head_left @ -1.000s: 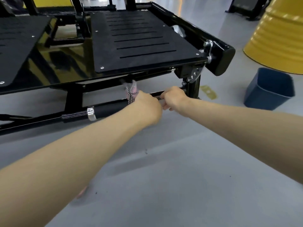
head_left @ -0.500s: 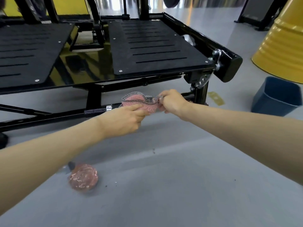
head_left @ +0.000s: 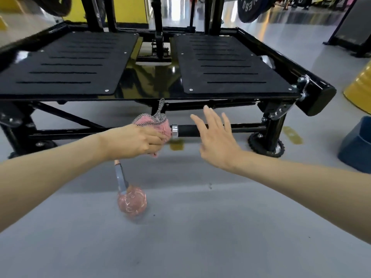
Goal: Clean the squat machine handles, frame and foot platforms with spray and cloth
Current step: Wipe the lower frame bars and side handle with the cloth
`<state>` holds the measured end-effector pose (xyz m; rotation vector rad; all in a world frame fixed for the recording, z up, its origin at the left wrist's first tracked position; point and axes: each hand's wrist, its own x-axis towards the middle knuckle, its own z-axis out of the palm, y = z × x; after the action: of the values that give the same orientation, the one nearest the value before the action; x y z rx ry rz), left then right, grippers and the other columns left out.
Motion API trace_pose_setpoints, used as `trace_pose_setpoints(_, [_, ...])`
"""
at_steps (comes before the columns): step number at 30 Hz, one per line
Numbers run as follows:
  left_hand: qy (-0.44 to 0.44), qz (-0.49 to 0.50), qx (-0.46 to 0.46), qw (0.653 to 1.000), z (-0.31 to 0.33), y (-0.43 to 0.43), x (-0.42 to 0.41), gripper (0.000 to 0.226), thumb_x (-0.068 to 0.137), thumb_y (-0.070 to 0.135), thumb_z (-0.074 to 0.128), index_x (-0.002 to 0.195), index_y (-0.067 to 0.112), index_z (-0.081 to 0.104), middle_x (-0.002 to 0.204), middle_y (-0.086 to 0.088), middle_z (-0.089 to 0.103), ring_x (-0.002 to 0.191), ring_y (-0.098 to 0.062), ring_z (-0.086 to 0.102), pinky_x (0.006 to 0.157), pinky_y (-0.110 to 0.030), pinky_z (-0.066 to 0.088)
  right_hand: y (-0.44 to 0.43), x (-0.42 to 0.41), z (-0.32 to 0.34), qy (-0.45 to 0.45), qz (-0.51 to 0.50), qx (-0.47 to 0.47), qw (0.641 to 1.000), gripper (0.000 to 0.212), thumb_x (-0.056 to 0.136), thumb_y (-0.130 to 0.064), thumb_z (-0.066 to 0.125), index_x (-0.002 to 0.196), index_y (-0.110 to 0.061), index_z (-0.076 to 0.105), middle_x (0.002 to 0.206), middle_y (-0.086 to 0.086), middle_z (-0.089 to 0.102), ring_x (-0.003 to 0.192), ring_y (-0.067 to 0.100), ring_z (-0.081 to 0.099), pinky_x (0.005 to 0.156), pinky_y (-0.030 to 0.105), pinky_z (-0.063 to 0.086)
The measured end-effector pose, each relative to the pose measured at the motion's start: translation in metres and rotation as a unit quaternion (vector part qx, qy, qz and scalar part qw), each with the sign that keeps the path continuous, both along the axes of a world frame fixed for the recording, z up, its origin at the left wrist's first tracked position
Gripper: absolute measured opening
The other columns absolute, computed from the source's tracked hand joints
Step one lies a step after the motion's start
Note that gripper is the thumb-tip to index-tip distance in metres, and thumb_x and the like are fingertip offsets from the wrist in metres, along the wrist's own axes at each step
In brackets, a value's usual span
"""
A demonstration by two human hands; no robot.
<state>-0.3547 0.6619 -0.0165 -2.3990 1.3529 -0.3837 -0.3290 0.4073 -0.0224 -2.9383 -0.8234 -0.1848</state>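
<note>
Gripping pink mesh cloth point(head_left: 158, 125), L hand point(head_left: 138, 141) bunches it against low frame bar point(head_left: 70, 131), just L of chrome collar point(head_left: 174, 131) on black handle point(head_left: 186, 131). R hand point(head_left: 218, 143): fingers point(head_left: 210, 117) straight, spread, holding nothing, in front of handle; contact unclear. Foot platforms point(head_left: 226, 63) above. Pink round-headed brush point(head_left: 131, 201) on floor point(head_left: 200, 227) near L wrist.

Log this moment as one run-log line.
left hand: grips cloth at chrome end of handle | right hand: open, fingers spread, over handle | floor: pink scrubber lying
</note>
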Motion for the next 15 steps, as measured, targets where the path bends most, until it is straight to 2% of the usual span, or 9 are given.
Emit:
trace_pose_setpoints(1, [-0.001,0.011,-0.009,1.0,0.001,0.012,-0.007,0.034,0.08,0.001,0.052,0.106,0.009,0.072,0.117,-0.004,0.067,0.112,-0.021,0.062,0.076,-0.033,0.059,0.006,-0.005,-0.002,-0.031,0.023,0.006,0.999,0.077,0.081,-0.005,0.054,0.15,-0.012,0.019,0.155,0.023,0.007,0.145,0.033,0.005,0.117,0.045,0.0])
trace_pose_setpoints(2, [0.005,0.037,-0.031,0.999,0.003,0.023,-0.017,0.045,0.071,-0.009,0.059,0.11,0.01,0.07,0.12,-0.003,0.065,0.113,-0.021,0.061,0.067,-0.033,0.059,0.013,-0.01,-0.004,-0.065,0.053,0.02,0.996,0.073,0.077,-0.003,0.056,0.145,-0.009,0.031,0.149,0.025,0.021,0.14,0.036,0.019,0.115,0.045,0.01])
trace_pose_setpoints(4, [0.019,0.118,-0.097,0.988,0.003,0.046,-0.038,0.068,0.057,-0.021,0.055,0.116,0.011,0.067,0.123,0.0,0.063,0.106,-0.02,0.06,0.049,-0.031,0.054,0.03,-0.016,-0.007,-0.116,0.132,0.064,0.982,0.058,0.068,-0.004,0.052,0.126,-0.006,0.052,0.126,0.02,0.048,0.116,0.036,0.043,0.099,0.041,0.03])
trace_pose_setpoints(6, [0.045,0.212,-0.17,0.961,0.001,0.062,-0.056,0.071,0.055,-0.021,0.06,0.116,0.015,0.065,0.12,0.003,0.063,0.093,-0.02,0.064,0.048,-0.032,0.052,0.05,-0.023,-0.01,-0.111,0.222,0.037,0.968,0.046,0.069,-0.006,0.04,0.111,-0.008,0.058,0.105,0.012,0.056,0.093,0.032,0.05,0.08,0.038,0.039])
trace_pose_setpoints(8, [0.102,0.309,-0.247,0.913,-0.008,0.071,-0.064,0.067,0.062,-0.017,0.064,0.119,0.017,0.062,0.115,0.003,0.064,0.085,-0.022,0.068,0.061,-0.037,0.056,0.07,-0.034,-0.017,0.013,0.243,-0.027,0.969,0.04,0.081,-0.004,0.037,0.117,-0.009,0.054,0.105,0.012,0.059,0.094,0.034,0.053,0.075,0.04,0.043])
trace_pose_setpoints(9, [0.128,0.361,-0.282,0.879,-0.013,0.076,-0.066,0.065,0.068,-0.016,0.061,0.123,0.019,0.061,0.112,0.001,0.064,0.083,-0.023,0.069,0.066,-0.038,0.056,0.081,-0.039,-0.027,0.109,0.218,-0.057,0.968,0.04,0.087,-0.006,0.038,0.125,-0.011,0.048,0.114,0.013,0.058,0.1,0.035,0.055,0.077,0.038,0.045])
trace_pose_setpoints(11, [0.19,0.453,-0.341,0.801,-0.022,0.083,-0.07,0.062,0.079,-0.013,0.048,0.124,0.029,0.056,0.104,-0.002,0.067,0.077,-0.024,0.069,0.066,-0.041,0.057,0.104,-0.05,-0.046,0.289,0.135,-0.109,0.941,0.05,0.093,-0.012,0.044,0.142,-0.013,0.032,0.134,0.015,0.048,0.117,0.036,0.051,0.087,0.038,0.046])
trace_pose_setpoints(13, [0.213,0.503,-0.375,0.749,-0.029,0.086,-0.072,0.046,0.091,-0.002,0.045,0.12,0.032,0.054,0.103,-0.006,0.069,0.081,-0.026,0.069,0.072,-0.041,0.057,0.128,-0.055,-0.065,0.376,0.097,-0.091,0.917,0.068,0.093,-0.022,0.054,0.149,-0.01,0.018,0.144,0.015,0.036,0.127,0.034,0.045,0.097,0.036,0.044])
trace_pose_setpoints(15, [0.203,0.556,-0.387,0.707,-0.037,0.088,-0.073,0.037,0.097,0.013,0.048,0.133,0.021,0.049,0.119,-0.013,0.064,0.102,-0.031,0.062,0.088,-0.036,0.049,0.144,-0.055,-0.079,0.408,0.08,-0.022,0.909,0.075,0.088,-0.026,0.064,0.147,-0.011,0.02,0.14,0.015,0.037,0.124,0.031,0.046,0.096,0.033,0.042])
